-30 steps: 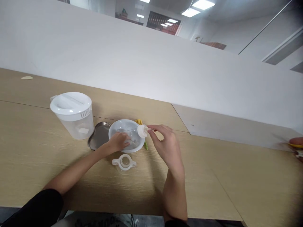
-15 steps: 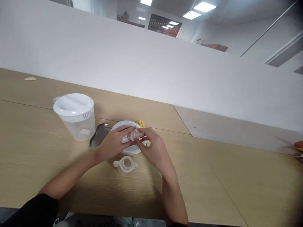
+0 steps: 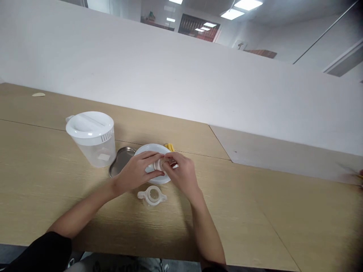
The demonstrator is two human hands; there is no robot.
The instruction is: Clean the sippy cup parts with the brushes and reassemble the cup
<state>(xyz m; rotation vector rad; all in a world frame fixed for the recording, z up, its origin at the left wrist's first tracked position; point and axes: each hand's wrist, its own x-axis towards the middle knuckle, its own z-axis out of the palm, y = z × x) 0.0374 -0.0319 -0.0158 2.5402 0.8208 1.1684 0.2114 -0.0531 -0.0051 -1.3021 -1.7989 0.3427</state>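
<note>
Since a second ago, we see the left hand [image 3: 133, 173] has left the bowl [image 3: 151, 147] and joined the right hand [image 3: 183, 172] at the teat [image 3: 158, 164]. Just below mid-frame, over the bowl, the teat shows a whitish collar and clear tip; left fingers curl round the collar, right fingers pinch the tip. We have a pale wood-grain table [image 3: 249, 223], a white partition [image 3: 159, 79] and, upper right, bright lamps [image 3: 247, 4].

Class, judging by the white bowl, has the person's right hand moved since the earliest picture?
Yes. The right hand has moved left: it was beyond the white bowl's right edge, and now it overlaps that edge in view.
</note>
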